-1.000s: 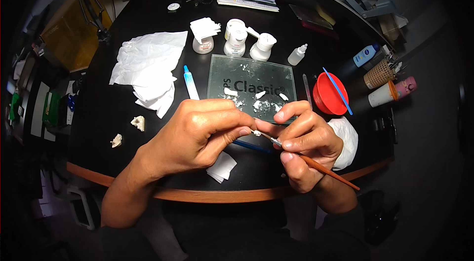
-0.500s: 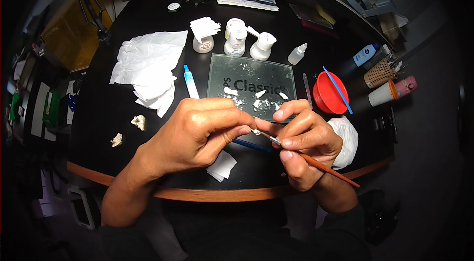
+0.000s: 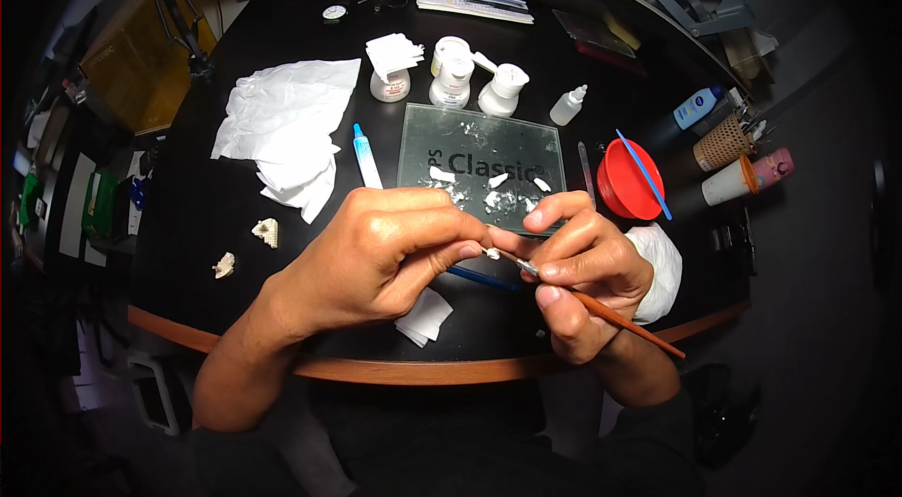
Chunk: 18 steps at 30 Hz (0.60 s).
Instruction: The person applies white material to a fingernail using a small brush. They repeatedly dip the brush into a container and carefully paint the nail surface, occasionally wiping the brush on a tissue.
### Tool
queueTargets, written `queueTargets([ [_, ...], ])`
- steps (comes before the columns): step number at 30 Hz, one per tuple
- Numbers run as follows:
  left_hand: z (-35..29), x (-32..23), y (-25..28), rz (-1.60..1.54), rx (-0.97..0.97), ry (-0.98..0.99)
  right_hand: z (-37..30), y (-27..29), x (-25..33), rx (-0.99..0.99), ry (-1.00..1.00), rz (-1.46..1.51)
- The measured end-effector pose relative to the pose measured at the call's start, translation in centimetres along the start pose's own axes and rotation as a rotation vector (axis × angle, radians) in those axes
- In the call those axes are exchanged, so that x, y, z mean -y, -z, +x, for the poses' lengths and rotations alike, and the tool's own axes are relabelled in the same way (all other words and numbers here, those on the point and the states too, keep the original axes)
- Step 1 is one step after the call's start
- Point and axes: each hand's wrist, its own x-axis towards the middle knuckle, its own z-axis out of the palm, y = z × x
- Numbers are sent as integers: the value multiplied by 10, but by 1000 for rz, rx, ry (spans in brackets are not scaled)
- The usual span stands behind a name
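Between the thumb and index finger of my left hand (image 3: 390, 248) is a small white tooth-shaped piece (image 3: 491, 254), mostly hidden by the fingertips. My right hand (image 3: 590, 257) grips a thin paintbrush (image 3: 625, 320) with a reddish-brown wooden handle and a metal collar. Its tip points left at the white piece; I cannot tell whether they touch. The two hands meet just in front of a glass slab (image 3: 537, 138) bearing white powder heaps and several smears of white paste. A blue stick (image 3: 484, 278) lies partly under my hands, near folded white paper (image 3: 425, 317).
White jars (image 3: 451, 88) and a dropper bottle (image 3: 567, 104) stand behind the slab. On the right are a red bowl (image 3: 620, 179) with a blue stick across it and a white cloth (image 3: 660, 273). Crumpled tissue (image 3: 287, 112), a blue-white tube (image 3: 366, 157) and plaster pieces (image 3: 266, 232) lie left.
My left fingertips and the white piece have shifted very slightly. Both grips stay the same, and the whole scene sits a little further right in the picture.
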Motion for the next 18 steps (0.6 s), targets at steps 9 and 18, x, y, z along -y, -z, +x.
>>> queueTargets([
  [9, 2, -3, 1, 8, 10, 4, 5, 4, 4, 59, 43, -87],
  [18, 1, -2, 1, 1, 10, 8, -1, 1, 2, 20, 5, -62],
])
